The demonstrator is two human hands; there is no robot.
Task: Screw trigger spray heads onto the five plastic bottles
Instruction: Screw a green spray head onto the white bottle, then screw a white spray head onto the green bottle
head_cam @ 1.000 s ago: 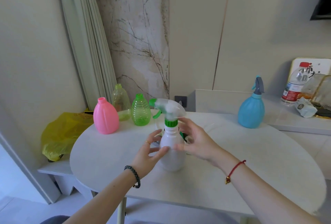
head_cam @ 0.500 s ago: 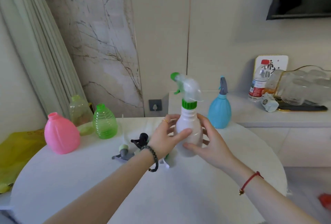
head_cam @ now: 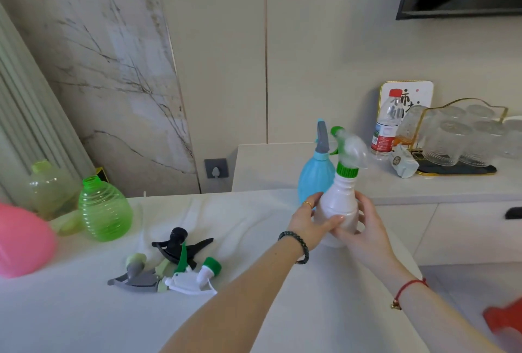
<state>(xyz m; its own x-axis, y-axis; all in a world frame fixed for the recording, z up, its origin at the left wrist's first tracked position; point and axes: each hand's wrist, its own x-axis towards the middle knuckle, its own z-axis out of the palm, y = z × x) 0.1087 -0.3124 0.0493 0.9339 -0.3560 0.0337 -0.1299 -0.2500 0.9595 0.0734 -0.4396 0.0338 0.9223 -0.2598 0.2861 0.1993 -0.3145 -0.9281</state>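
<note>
My left hand (head_cam: 309,221) and my right hand (head_cam: 364,224) both clasp a white bottle (head_cam: 339,203) with a green collar and a clear trigger head (head_cam: 348,149) on top, held upright at the table's right side. Just behind it stands a blue bottle (head_cam: 313,180) with a grey trigger head. At the left stand three headless bottles: a pink bottle (head_cam: 22,242), a green ribbed bottle (head_cam: 103,211) and a pale yellow-green bottle (head_cam: 49,191). Loose spray heads lie mid-table: a black one (head_cam: 178,244), a grey one (head_cam: 135,276) and a white one (head_cam: 195,279).
The white table (head_cam: 84,318) has a rounded right edge. Behind it a white counter (head_cam: 423,186) carries a water bottle (head_cam: 385,126), a rack of glasses (head_cam: 457,140) and a small packet. A red object (head_cam: 504,318) lies low at the right.
Both hands have carried the white bottle to the right, next to the blue bottle. The view has swung right, and the loose spray heads have come into sight.
</note>
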